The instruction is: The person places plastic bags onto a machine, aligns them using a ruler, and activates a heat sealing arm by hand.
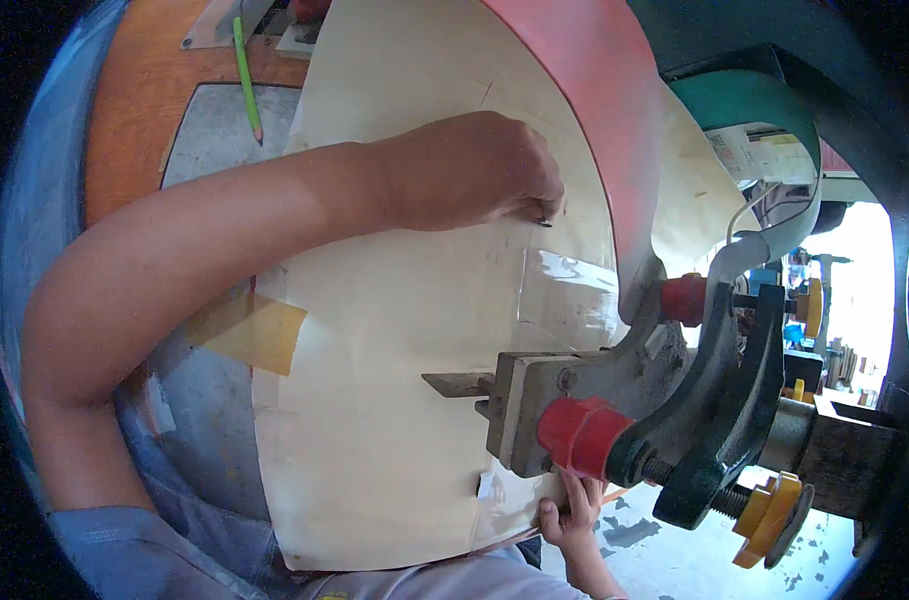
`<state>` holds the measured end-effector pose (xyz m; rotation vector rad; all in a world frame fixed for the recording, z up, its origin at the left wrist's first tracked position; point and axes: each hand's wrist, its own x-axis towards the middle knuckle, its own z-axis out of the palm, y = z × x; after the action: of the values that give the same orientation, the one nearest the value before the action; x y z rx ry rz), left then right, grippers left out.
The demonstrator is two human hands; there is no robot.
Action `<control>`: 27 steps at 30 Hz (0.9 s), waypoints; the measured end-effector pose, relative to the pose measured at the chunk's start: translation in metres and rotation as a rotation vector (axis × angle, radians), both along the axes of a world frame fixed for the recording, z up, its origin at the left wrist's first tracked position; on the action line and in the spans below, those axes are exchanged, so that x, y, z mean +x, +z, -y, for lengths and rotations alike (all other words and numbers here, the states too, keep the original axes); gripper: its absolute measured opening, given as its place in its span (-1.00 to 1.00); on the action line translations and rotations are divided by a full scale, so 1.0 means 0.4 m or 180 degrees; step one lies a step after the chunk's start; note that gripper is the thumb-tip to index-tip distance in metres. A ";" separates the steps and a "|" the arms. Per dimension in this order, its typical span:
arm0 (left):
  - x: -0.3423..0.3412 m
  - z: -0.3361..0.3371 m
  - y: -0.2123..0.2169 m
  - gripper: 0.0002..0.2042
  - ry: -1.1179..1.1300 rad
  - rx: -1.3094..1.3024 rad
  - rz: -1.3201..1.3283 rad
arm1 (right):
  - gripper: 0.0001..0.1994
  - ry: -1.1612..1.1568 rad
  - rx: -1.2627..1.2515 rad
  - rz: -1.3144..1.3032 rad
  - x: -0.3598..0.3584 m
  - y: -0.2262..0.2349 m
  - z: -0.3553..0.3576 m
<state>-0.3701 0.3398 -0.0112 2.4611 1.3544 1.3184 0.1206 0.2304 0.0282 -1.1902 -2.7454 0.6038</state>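
Note:
A large pale sheet [374, 400] with a curved outline lies under the arm of a machine. My left arm reaches across it from the left, and my left hand [494, 175] rests closed on its far part. Something small and dark shows at those fingertips; I cannot make out what it is. Close to the sheet's near right edge, my right hand [571, 512] lies with thumb apart and fingers stretched, partly hidden behind a red knob [579, 437]. Beside it stands the machine's grey head [534, 410], with a pointed metal piece [457, 384] over the sheet.
A red curved machine arm [614, 120] arches over the sheet's right side. Yellow knobs [767, 520] stick out at right. Clear film [569, 290] and yellowish tape [259, 330] lie on the work. A green pencil [246, 80] rests on a grey plate [209, 125] at far left.

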 end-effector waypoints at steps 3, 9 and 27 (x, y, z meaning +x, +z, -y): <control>0.004 -0.002 -0.001 -0.89 0.0021 -0.0103 0.0214 | -0.42 -0.0048 -0.0038 0.0038 0.003 0.000 0.000; 0.001 -0.004 -0.003 -0.89 -0.0006 -0.0134 0.0312 | -0.43 0.0094 0.0352 0.0209 0.024 -0.015 -0.014; -0.006 -0.002 0.001 -0.91 -0.0107 -0.0143 0.0298 | -0.41 0.0213 0.0369 0.0060 0.045 -0.029 -0.016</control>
<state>-0.3726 0.3405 -0.0108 2.3508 1.3014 1.3618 0.1386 0.2368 0.0167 -1.0886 -2.8025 0.4346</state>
